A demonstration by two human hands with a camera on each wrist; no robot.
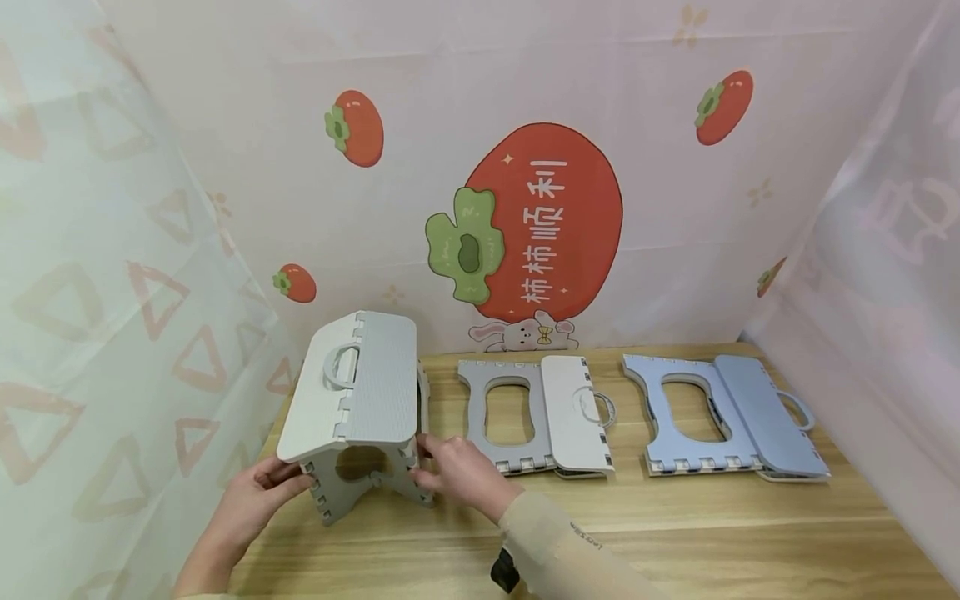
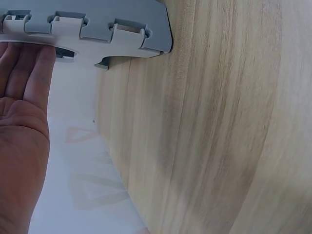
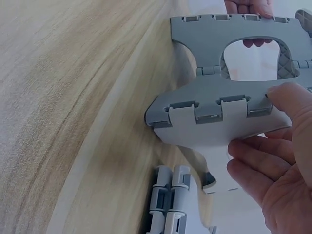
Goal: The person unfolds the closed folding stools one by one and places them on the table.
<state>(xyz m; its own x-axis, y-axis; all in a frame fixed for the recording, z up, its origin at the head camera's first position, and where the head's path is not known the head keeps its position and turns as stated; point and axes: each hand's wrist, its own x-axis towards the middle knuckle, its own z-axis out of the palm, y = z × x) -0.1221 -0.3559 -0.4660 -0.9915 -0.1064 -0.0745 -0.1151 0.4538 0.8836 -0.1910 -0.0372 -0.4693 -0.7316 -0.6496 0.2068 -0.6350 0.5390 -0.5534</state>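
Observation:
A grey-and-white folding stool [image 1: 384,375] stands partly unfolded at the left of the table, its top bent along the middle hinge and its front panel creased inward. My left hand [image 1: 243,506] grips the left leg's edge, and in the left wrist view its fingers [image 2: 31,73] reach in behind the white side. On the other leg, my right hand [image 1: 465,475] has its thumb on the grey front panel and its fingers on the white side panel, as the right wrist view shows. A round handle [image 1: 335,367] lies on the stool's top.
A grey-and-white folding stool [image 1: 577,412] lies folded flat to the right of the standing one. Farther right lies a folded blue stool [image 1: 768,412]. Printed cloth walls [image 1: 645,275] border the wooden table [image 1: 750,542] at the back and both sides.

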